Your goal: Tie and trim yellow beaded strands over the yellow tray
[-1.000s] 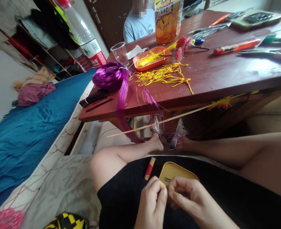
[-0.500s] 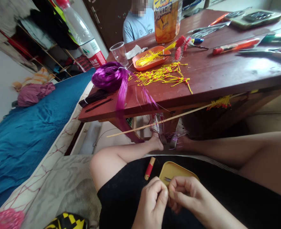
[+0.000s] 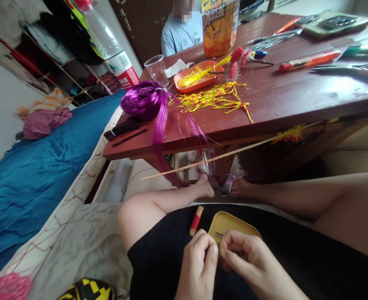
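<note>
Over the black cloth on my lap, my left hand [image 3: 200, 259] and my right hand [image 3: 245, 252] meet with their fingertips pinched close together. Whatever they pinch is too small or too well hidden to name. A shallow yellow tray [image 3: 234, 221] lies on the lap just beyond the fingers, with a small dark metal tip [image 3: 218, 235] showing over it near the right fingertips. Beside the tray, just past my left hand, rests a small spool of red thread [image 3: 196, 221].
A red-brown table [image 3: 265, 96] stands ahead, holding a purple fibre bundle [image 3: 142, 100], yellow knotted strands [image 3: 209, 98], an orange tray [image 3: 184, 88], a tea bottle [image 3: 219, 31] and pliers [image 3: 356, 68]. A thin stick [image 3: 202, 161] juts below its edge. Another person [image 3: 182, 33] sits behind.
Both hands have shifted very slightly, the fingertips still pinched together. Everything on the table looks the same.
</note>
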A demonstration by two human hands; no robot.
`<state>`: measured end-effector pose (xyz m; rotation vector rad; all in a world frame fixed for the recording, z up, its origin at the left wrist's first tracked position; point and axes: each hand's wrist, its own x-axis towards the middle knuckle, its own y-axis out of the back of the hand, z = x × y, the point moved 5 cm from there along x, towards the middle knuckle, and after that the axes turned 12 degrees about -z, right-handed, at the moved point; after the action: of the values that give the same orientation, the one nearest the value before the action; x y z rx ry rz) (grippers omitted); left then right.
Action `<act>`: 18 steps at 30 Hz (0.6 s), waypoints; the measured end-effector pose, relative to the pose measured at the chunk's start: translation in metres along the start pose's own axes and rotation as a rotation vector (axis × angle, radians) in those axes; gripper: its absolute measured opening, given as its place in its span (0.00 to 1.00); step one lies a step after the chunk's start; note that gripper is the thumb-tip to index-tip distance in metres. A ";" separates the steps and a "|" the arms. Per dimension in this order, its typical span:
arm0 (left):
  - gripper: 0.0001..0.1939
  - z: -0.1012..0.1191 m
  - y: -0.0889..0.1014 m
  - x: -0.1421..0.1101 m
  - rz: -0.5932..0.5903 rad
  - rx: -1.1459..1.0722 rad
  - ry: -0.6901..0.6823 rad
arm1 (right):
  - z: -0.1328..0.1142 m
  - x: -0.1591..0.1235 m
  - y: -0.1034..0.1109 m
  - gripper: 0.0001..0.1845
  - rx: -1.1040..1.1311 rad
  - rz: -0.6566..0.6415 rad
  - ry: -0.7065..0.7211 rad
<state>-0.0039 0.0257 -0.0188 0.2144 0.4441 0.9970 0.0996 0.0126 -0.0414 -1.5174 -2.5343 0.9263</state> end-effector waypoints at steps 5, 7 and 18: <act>0.13 0.002 0.000 0.000 -0.049 0.067 -0.002 | 0.002 0.000 0.001 0.09 -0.011 0.003 0.001; 0.13 0.003 0.000 0.001 -0.035 0.086 -0.013 | 0.002 0.001 0.002 0.11 -0.030 0.015 0.009; 0.15 -0.006 -0.002 0.000 0.012 -0.099 0.078 | 0.001 0.003 0.001 0.17 0.067 0.037 -0.001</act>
<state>-0.0052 0.0241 -0.0250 0.0899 0.4637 1.0390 0.0982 0.0148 -0.0435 -1.5505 -2.4578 1.0065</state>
